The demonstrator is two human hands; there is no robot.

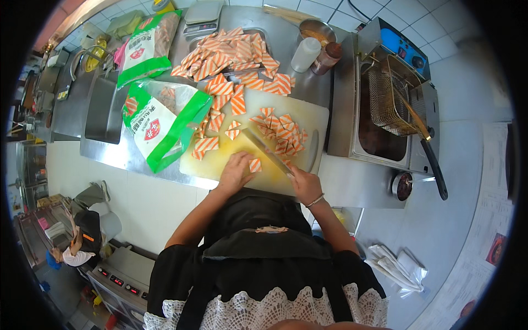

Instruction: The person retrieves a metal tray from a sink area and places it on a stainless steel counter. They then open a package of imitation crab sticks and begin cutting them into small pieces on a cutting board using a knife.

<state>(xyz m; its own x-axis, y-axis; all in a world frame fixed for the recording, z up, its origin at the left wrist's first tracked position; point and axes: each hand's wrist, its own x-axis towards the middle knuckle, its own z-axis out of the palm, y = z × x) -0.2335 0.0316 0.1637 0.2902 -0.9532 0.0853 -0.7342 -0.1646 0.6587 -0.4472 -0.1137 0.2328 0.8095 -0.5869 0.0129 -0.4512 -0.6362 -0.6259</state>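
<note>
On the white cutting board (198,165), my right hand (306,186) grips a kitchen knife (268,151), its blade slanting away to the upper left. My left hand (236,173) rests to the left of the blade, thumb and fingers apart. Just off its fingertips lies a small orange-and-white striped food piece (255,165); whether they touch it, I cannot tell. Right of the blade is a heap of small cut striped pieces (284,132). Larger striped pieces (206,144) lie along the board's left side, near two smaller bits (233,130).
Striped pieces overfill a metal tray (264,35) behind the board. Two green-and-white plastic bags (152,123) (144,49) lie left. Squeeze bottles (306,54), a metal bowl (317,29) and a deep fryer with a wire basket (392,99) stand right. A co-worker (82,235) is at lower left.
</note>
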